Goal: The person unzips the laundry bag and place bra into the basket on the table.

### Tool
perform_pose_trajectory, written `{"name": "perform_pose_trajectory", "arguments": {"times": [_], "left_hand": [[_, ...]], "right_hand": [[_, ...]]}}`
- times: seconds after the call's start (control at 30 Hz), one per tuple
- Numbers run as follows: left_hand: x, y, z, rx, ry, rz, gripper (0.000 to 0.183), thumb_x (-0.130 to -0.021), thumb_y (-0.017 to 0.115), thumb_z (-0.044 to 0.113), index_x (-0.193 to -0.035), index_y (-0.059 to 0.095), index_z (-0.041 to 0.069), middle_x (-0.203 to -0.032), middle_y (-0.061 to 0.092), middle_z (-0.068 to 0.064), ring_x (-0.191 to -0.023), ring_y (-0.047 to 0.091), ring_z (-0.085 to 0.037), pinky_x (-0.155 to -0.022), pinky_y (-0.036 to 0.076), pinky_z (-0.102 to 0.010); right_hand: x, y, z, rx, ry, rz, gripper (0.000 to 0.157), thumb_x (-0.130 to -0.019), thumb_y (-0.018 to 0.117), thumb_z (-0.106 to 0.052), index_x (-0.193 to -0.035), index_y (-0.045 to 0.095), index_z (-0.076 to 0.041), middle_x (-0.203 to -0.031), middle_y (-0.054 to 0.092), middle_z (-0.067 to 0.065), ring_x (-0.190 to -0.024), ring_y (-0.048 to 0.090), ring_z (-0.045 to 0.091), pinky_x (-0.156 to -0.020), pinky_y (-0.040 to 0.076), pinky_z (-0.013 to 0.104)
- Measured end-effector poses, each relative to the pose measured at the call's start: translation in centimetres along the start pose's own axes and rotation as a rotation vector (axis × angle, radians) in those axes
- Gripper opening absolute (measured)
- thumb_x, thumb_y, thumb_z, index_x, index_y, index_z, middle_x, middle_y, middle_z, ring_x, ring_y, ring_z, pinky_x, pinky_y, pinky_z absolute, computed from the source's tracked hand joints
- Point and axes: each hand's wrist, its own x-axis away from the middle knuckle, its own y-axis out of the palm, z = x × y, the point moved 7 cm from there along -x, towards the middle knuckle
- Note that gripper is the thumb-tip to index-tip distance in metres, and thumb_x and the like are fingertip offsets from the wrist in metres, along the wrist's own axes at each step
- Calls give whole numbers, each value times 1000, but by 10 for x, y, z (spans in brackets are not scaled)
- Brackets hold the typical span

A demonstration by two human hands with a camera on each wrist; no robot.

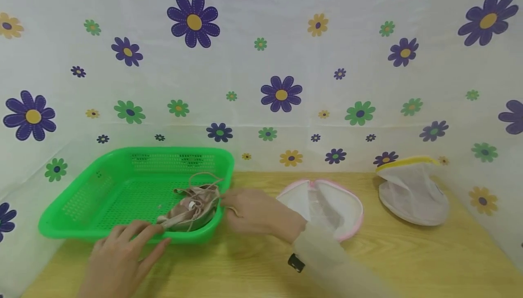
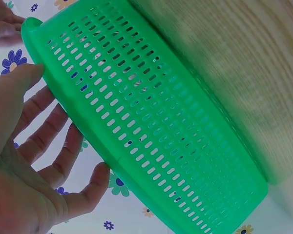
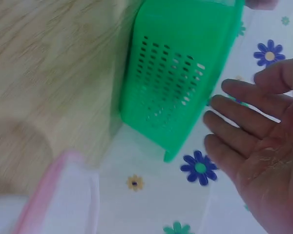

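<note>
A green plastic basket (image 1: pixel 135 234) stands at the left of the table. Inside its right front part lies a crumpled beige drawstring pouch (image 1: pixel 196 202) with a cord and a small white toggle. My left hand (image 1: pixel 122 257) rests loosely on the basket's front rim, fingertips over the edge close to the pouch. In the left wrist view, the thumb of the left hand (image 2: pixel 34 146) touches the rim. Beside the basket's right rim is my right hand (image 1: pixel 257 211), slightly blurred. The right wrist view shows this right hand (image 3: pixel 259 131) with loosely bent, empty fingers, apart from the basket.
Right of the basket lies an open white mesh pouch with a pink edge (image 1: pixel 359 211), partly behind my right forearm. Farther right sits a white mesh bag (image 1: pixel 412 198) with a yellow rim. A flower-patterned sheet (image 1: pixel 253 66) hangs behind the wooden table (image 1: pixel 429 261).
</note>
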Motion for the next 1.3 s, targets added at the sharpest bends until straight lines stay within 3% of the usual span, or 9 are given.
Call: {"name": "perform_pose_trajectory", "arguments": {"times": [0.2, 0.3, 0.5, 0.63, 0.73, 0.87, 1.17, 1.3], "left_hand": [[4, 1, -2, 2, -32, -36, 26, -87, 77, 40, -103, 75, 20, -100, 72, -3, -87, 68, -39, -59, 51, -60], [6, 2, -3, 8, -32, -37, 25, -88, 76, 41, -103, 75, 21, -101, 73, -2, -86, 68, -38, -59, 51, -61], [6, 2, -4, 14, -29, -29, 25, -91, 73, 43, -103, 75, 21, -102, 73, -3, -86, 68, -37, -59, 52, -61], [6, 1, -3, 16, -36, -24, 23, -86, 78, 35, -103, 75, 21, -101, 73, -3, -85, 67, -37, -59, 52, -60], [7, 1, -2, 21, -38, -31, 24, -83, 81, 30, -104, 75, 21, -101, 73, -2, -85, 67, -37, -59, 52, -60], [6, 2, -3, 32, -28, -30, 24, -86, 79, 33, -106, 75, 20, -101, 73, -3, -85, 68, -37, -59, 52, -59], [4, 2, -4, 29, -24, -12, 24, -87, 78, 34, -106, 76, 20, -102, 73, -4, -86, 68, -38, -58, 52, -58], [4, 0, -4, 33, -26, 2, 22, -86, 78, 31, -104, 76, 19, -100, 73, -4, -85, 68, -38, -58, 51, -58]], "right_hand": [[66, -20, 18, 118, 96, -7, 32, -101, 52, -17, -125, 72, -10, -132, 70, 6, -124, 66, 22, -105, 53, 37], [103, -24, 33, 208, 207, -7, 31, -101, 55, -24, -126, 71, -14, -134, 68, 10, -126, 64, 29, -102, 53, 47], [159, -20, 56, 284, 503, -67, 53, -98, 59, -53, -145, 57, -28, -156, 44, 22, -133, 48, 57, -95, 48, 70], [179, -5, 63, 346, 578, -111, 65, -92, 59, -66, -147, 54, -33, -152, 45, 30, -125, 51, 62, -90, 48, 72], [186, 8, 69, 272, 604, -165, 69, -90, 60, -67, -149, 51, -33, -149, 44, 36, -125, 50, 62, -91, 47, 73], [187, 18, 78, 107, 601, -216, 69, -92, 60, -64, -152, 47, -31, -151, 38, 39, -131, 43, 65, -94, 43, 77], [159, 16, 99, 59, 428, -176, 50, -101, 58, -47, -146, 58, -24, -141, 49, 39, -123, 49, 63, -93, 48, 73], [140, 15, 104, -5, 399, -195, 44, -104, 56, -41, -143, 61, -23, -145, 47, 41, -131, 41, 69, -101, 41, 75]]}}
